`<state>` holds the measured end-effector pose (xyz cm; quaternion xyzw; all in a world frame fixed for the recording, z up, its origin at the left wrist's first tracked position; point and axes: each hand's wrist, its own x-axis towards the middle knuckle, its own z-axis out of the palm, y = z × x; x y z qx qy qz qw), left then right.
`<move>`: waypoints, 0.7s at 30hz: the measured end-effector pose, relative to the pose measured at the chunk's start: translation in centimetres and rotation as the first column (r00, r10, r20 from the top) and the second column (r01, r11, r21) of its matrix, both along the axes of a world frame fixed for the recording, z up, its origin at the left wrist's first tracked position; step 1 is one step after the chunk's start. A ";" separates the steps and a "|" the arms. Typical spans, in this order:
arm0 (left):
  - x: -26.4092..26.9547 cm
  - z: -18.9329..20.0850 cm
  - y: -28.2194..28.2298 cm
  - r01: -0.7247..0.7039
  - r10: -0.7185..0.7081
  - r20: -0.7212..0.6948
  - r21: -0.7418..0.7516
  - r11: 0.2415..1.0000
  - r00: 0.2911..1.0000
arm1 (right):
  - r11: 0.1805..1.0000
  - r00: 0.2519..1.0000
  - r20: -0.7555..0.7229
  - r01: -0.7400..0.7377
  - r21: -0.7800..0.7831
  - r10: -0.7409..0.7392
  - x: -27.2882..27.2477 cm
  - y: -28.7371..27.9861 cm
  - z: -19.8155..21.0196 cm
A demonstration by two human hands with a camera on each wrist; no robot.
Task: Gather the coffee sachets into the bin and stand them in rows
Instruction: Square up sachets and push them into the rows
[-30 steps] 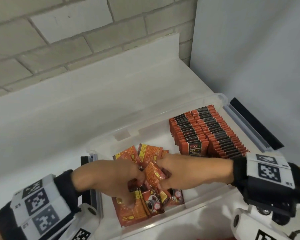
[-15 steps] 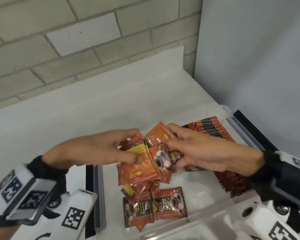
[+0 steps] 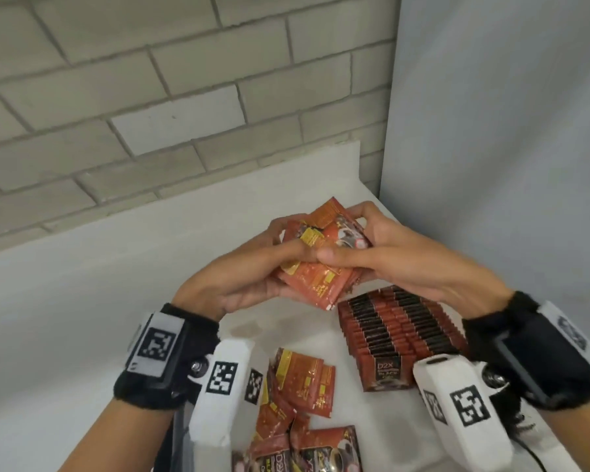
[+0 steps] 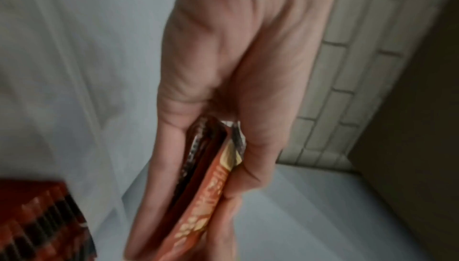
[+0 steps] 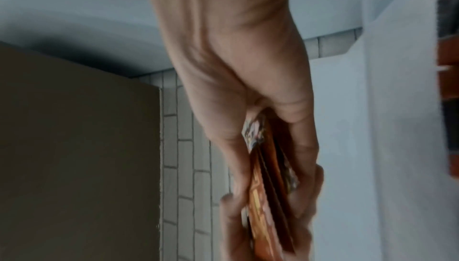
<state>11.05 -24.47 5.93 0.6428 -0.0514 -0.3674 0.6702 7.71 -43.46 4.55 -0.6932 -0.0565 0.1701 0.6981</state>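
Sachets pinched between both raised hands.

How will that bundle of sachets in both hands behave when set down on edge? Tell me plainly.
The held sachets are fanned at different angles, so they probably slide easily on glossy film. Thin and flat, they would likely flop over unless leaned against the standing rows. Both the left hand and right hand grip them.

bare bin floor between loose sachets, standing rows
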 end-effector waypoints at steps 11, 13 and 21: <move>0.6 -3.1 -1.1 0.196 -0.208 -0.006 -0.303 0.933 0.978 | 0.941 0.938 0.346 0.123 -0.315 -0.007 1.3 -0.8 -0.9; 0.6 -3.3 -1.6 0.069 -0.070 0.009 -0.356 0.932 0.998 | 0.888 0.929 0.358 0.243 -0.390 -0.097 1.4 -0.7 -1.2; 0.6 -4.0 -2.3 -0.152 0.204 0.062 -0.464 0.873 0.977 | 0.916 0.938 0.200 0.327 -0.234 -0.284 2.0 -0.2 -2.3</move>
